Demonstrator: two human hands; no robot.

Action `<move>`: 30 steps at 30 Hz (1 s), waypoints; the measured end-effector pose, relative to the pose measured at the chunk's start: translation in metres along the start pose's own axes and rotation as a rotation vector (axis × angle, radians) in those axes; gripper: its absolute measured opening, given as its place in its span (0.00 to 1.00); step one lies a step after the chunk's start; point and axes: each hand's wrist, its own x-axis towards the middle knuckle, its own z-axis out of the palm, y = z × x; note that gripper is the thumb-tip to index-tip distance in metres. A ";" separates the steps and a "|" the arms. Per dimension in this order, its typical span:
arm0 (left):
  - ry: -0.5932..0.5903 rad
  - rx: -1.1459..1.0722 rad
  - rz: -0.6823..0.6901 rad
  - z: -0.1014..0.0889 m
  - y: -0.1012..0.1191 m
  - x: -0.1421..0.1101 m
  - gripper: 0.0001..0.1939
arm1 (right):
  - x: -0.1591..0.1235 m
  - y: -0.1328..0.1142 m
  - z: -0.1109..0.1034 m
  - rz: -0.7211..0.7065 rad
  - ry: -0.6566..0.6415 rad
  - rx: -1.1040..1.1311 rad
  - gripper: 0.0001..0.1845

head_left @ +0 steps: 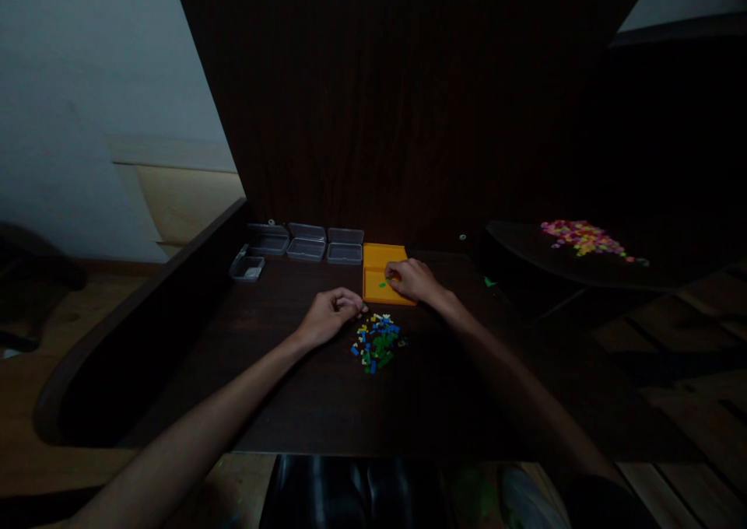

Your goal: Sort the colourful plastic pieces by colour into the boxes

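An open yellow box (371, 292) lies on the dark table, with a small green piece (382, 285) inside it. Over the box's right side is my right hand (413, 278), its fingers pinched together; whatever they hold is too small to name. My left hand (331, 314) rests just left of and below the box. Its fingers are curled closed near a tiny piece at the fingertips that I cannot make out. In front of both hands is a loose pile of small building bricks (382, 342) in green, blue, white and yellow.
Several clear plastic boxes (306, 248) with open lids line the back left, and another small clear box (247, 269) stands before them. A heap of pink and yellow bits (587, 238) lies on a dark surface at right. A raised wooden side (145, 311) bounds the left.
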 end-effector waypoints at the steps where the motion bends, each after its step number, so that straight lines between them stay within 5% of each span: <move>1: 0.002 0.006 0.003 0.000 0.000 0.000 0.12 | 0.000 -0.001 0.000 0.000 0.000 -0.009 0.11; 9: 0.023 0.093 0.054 -0.003 -0.007 0.001 0.14 | -0.006 -0.002 -0.001 -0.025 0.056 -0.010 0.12; 16: 0.093 0.448 0.302 -0.001 -0.003 -0.006 0.09 | -0.030 -0.009 -0.009 -0.213 0.231 0.228 0.11; 22: 0.070 0.621 0.423 0.000 0.003 -0.013 0.09 | -0.057 -0.038 0.004 -0.405 0.287 0.479 0.08; 30: 0.054 0.642 0.463 0.000 0.000 -0.014 0.12 | -0.060 -0.047 0.019 -0.424 0.370 0.539 0.10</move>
